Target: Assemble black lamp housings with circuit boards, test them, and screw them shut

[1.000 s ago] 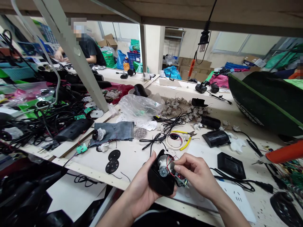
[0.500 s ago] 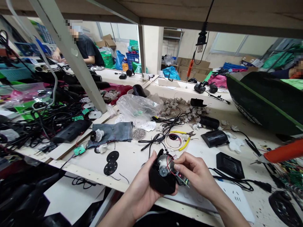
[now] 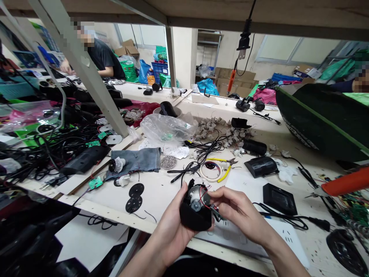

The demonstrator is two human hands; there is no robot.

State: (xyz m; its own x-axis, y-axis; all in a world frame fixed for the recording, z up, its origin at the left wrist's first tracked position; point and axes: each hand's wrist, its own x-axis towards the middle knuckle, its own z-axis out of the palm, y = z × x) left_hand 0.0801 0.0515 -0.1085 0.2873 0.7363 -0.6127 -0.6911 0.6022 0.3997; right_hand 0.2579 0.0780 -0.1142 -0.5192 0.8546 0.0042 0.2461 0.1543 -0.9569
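In the head view, my left hand (image 3: 173, 221) is wrapped around a black plastic housing (image 3: 196, 220), its open side facing up. Inside it sits a white and grey motor (image 3: 196, 204) with thin red wires running over it. My right hand (image 3: 242, 213) is closed at the housing's right edge, thumb and fingers on a small circuit board (image 3: 215, 211) that the wires lead to. The fingers partly cover the board. Just beyond my hands lie a roll of tape (image 3: 211, 178) and yellow-handled cutters (image 3: 225, 175).
A grey cloth (image 3: 147, 159), a dish of screws (image 3: 168, 162) and black discs (image 3: 134, 204) lie to the left. To the right are a black frame (image 3: 279, 199), a white power strip (image 3: 285, 236) and an orange-handled tool (image 3: 346, 180). Another person (image 3: 102, 57) sits across the bench.
My right thumb and fingers have shifted slightly on the circuit board, which now sits closer against the housing's edge. The housing has tilted and moved a little up and left in view.
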